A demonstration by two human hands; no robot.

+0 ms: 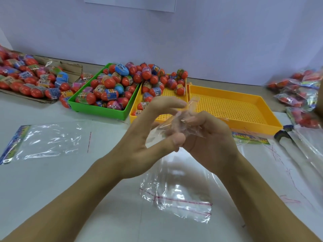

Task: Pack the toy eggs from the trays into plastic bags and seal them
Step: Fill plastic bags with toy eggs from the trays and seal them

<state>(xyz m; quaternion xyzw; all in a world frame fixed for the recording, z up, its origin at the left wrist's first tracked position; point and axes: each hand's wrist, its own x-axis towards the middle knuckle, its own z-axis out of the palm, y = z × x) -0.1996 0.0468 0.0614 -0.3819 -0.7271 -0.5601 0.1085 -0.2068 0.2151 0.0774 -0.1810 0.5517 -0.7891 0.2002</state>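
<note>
Above the middle of the table, both hands hold one clear plastic bag (176,193). Its top is crumpled between my fingers and its red-lined end hangs down to the table. My left hand (148,137) pinches the bag with the thumb, while the fingers arch over it. My right hand (211,144) curls its fingers round the crumpled top. Red toy eggs (110,82) in printed wrappers fill a green tray (97,110). More eggs (153,79) lie at the back of a yellow tray (133,110). No egg is visible in the bag.
A second yellow tray (253,127) stands bare at the right. An empty bag with a printed header (49,140) lies flat at the left, and more bags (279,154) lie at the right. Loose eggs on cardboard (26,81) sit far left. Filled bags (300,95) are piled far right.
</note>
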